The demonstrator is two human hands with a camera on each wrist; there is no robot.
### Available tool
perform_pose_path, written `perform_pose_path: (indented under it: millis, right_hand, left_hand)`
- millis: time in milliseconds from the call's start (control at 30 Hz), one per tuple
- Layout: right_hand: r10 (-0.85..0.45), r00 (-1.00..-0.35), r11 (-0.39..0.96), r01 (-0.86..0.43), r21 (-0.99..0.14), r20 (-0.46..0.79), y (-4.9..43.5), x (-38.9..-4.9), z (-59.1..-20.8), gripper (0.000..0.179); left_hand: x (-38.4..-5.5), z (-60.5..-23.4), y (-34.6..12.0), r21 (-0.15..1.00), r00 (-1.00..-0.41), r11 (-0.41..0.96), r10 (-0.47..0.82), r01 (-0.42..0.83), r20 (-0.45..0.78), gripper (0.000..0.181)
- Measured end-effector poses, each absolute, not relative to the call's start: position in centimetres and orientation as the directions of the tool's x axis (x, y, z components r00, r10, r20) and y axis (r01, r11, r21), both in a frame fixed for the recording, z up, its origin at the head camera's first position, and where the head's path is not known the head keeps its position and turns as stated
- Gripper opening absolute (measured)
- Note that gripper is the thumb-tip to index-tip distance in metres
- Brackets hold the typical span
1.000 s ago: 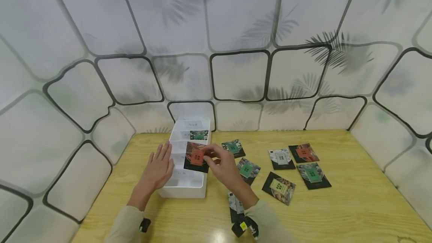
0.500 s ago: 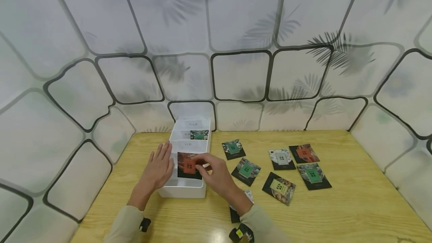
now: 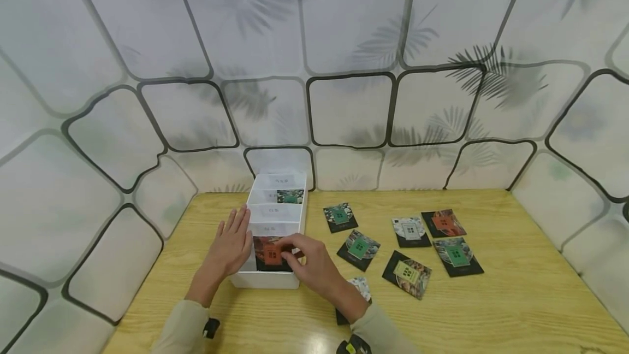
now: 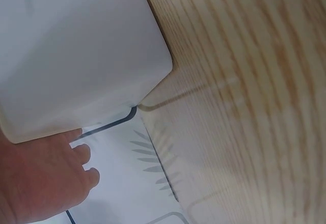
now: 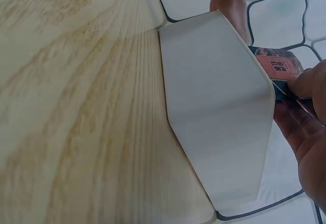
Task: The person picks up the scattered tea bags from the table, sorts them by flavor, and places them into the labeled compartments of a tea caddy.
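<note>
A white divided box [image 3: 265, 281] stands on the wooden table, its compartments in a row running away from me. My right hand [image 3: 316, 266] pinches the right edge of a dark sachet with a red label [image 3: 269, 255], which is partly down inside the front compartment. The right wrist view shows the sachet [image 5: 275, 63] between thumb and fingers, just above the box rim. My left hand [image 3: 228, 245] lies along the box's left side with straight fingers. In the left wrist view the box wall [image 4: 86, 56] hides part of that hand [image 4: 46, 183].
A green-labelled sachet [image 3: 290, 196] sits in a rear compartment. Several more sachets lie right of the box, among them a yellow-labelled one [image 3: 407, 274] and a red-labelled one [image 3: 443, 223]. A white-and-black sachet [image 3: 361, 285] lies partly under my right forearm. A patterned wall covering [image 3: 349, 111] stands behind.
My right hand has brought the red-labelled sachet down and toward me, from above the middle of the box into the front compartment. The left hand has stayed in place.
</note>
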State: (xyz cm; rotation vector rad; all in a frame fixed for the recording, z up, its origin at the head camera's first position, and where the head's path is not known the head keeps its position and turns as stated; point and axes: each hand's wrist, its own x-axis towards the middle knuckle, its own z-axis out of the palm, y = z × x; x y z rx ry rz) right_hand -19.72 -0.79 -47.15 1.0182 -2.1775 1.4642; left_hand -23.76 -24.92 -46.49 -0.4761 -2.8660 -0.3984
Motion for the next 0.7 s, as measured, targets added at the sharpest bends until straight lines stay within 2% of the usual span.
perform_pose_path:
  millis: [200,533,700]
  right_hand:
    - [-0.383,-0.689,0.168,-0.707,-0.687,0.616,-0.6,-19.7,-47.5,0.019]
    - [-0.376,-0.668,0.168,-0.73,-0.662,0.642,0.0,-19.9,-47.5,0.018]
    - [-0.384,-0.679,0.202,-0.723,-0.661,0.626,1.0,-19.7,-47.4,0.02]
  left_hand:
    - [-23.7,-46.3,-24.8,0.222,-0.934,0.919,0.275,0.325,0.226,0.056]
    - [-23.7,-46.3,-24.8,0.227,-0.941,0.922,0.268,0.313,0.208,0.056]
    - [-23.7,-46.3,-24.9,0.228,-0.938,0.92,0.273,0.32,0.213,0.057]
